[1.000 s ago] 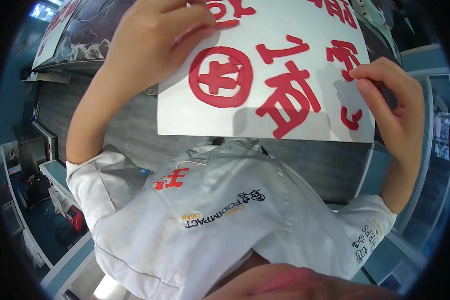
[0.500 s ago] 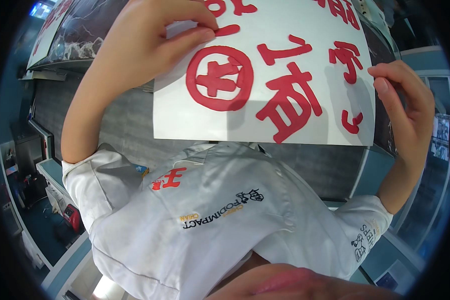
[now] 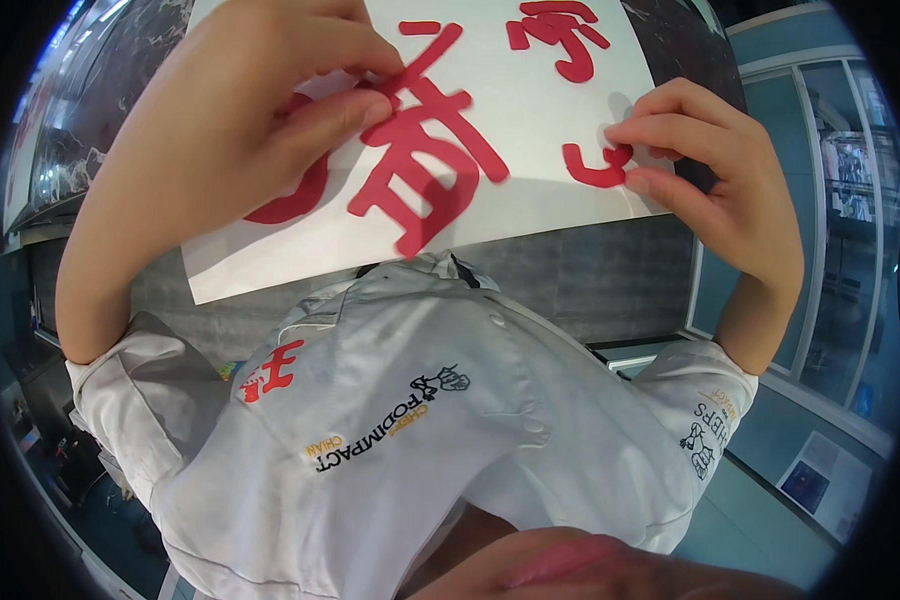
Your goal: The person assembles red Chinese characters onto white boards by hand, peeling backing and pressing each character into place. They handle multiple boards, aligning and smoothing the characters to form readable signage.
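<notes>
A white sheet (image 3: pixel 530 205) lies before me, bearing thick red character strokes that look like cut-out strips. My left hand (image 3: pixel 230 110) reaches over its left part, thumb and forefinger pinched on a strip at the upper left of the large red character (image 3: pixel 482 148). Behind that hand, a rounded red shape (image 3: pixel 300 200) is partly hidden. On the right, the fingers and thumb of my right hand (image 3: pixel 720 170) close on the end of a small curved red strip (image 3: pixel 592 178). Another red character (image 3: pixel 575 65) sits farther up the sheet.
Beneath the sheet is a dark marbled counter (image 3: pixel 685 45), with the sheet's near edge overhanging it. Grey flooring (image 3: pixel 610 285) shows between counter and my white jacket (image 3: pixel 450 400). At the right stands a glass-fronted cabinet (image 3: pixel 845 210).
The view has shifted over the sheet. My left hand has gone from a strip above the circled shape to the large character; my right hand has moved from the sheet's right edge onto the curved strip.
</notes>
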{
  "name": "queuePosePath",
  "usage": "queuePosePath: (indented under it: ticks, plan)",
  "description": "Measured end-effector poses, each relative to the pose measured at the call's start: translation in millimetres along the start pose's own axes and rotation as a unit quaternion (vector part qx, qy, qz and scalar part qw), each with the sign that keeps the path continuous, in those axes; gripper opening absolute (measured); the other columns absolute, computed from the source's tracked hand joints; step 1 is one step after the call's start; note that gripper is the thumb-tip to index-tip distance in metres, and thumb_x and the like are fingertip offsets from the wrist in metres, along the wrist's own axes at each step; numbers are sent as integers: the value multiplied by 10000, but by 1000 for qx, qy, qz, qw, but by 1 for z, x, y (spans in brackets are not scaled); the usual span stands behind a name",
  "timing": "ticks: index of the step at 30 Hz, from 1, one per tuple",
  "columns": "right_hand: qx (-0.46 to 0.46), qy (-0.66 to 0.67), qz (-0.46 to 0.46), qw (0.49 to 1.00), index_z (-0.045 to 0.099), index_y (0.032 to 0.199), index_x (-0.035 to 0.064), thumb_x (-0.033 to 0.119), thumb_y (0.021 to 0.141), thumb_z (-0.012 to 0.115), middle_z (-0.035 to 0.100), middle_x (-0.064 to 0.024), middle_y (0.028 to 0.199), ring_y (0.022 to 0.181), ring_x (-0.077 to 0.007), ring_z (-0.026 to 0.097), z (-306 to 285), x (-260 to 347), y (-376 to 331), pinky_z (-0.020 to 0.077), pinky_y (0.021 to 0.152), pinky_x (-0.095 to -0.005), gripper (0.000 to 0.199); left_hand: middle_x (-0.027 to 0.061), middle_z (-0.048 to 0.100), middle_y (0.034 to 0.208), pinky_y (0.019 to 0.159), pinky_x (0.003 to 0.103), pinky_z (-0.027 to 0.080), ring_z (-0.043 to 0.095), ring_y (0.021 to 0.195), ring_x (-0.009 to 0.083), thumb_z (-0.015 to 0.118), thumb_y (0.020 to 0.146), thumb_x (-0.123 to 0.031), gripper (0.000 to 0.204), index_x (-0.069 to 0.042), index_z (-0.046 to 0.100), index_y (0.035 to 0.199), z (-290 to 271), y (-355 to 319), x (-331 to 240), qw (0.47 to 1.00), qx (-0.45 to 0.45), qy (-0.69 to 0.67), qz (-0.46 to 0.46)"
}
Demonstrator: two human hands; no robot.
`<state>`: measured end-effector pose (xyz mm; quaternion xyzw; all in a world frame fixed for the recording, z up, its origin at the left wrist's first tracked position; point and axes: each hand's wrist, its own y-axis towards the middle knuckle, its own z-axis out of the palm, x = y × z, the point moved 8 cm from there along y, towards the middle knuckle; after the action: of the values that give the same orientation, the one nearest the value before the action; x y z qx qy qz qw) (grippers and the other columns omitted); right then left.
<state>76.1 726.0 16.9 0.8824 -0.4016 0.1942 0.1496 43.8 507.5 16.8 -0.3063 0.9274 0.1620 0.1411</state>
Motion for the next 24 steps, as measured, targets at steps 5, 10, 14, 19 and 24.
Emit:
queuePosePath:
  ticks: [5, 10, 14, 19, 24]
  plan:
    - [-8, 42, 8, 999, 692, 964, -14, 0, 791, 732, 639, -81, 956, 762, -168, 609, 5, -7, 9, 479, 677, -264, 178, 142, 642, 948, 728, 367, 510, 634, 820, 303, 751, 828, -76, 208, 28, 690, 998, 2, 12, -23, 997, -40, 22, 64]
    - [-40, 74, 14, 996, 670, 943, 11, 24, 810, 714, 631, -59, 875, 712, -158, 600, 5, -14, 18, 465, 624, -269, 140, 138, 622, 972, 765, 421, 495, 613, 847, 346, 768, 790, -93, 233, 12, 671, 974, 34, 44, -55, 986, -30, -1, 165]
    - [-48, 77, 10, 996, 667, 939, 6, 22, 817, 703, 629, -53, 849, 721, -144, 602, 5, -16, 22, 464, 624, -267, 128, 136, 631, 894, 766, 423, 485, 613, 842, 338, 757, 766, -77, 175, -1, 651, 883, 40, 57, -55, 994, 16, -53, 96]
    - [-57, 69, -2, 996, 691, 969, 1, 16, 841, 678, 641, -57, 854, 739, -149, 613, 5, -24, 27, 472, 647, -262, 129, 137, 647, 840, 738, 399, 484, 628, 801, 314, 709, 784, -56, 107, 5, 631, 823, 41, 65, -44, 989, 63, -133, 31]
    - [-57, 45, -22, 997, 709, 1007, -25, 15, 867, 656, 651, -115, 893, 786, -182, 636, -8, -18, 18, 483, 696, -262, 155, 103, 689, 838, 705, 293, 522, 650, 770, 181, 698, 862, -37, 99, 26, 668, 933, -9, 62, -26, 963, 60, -252, 79]
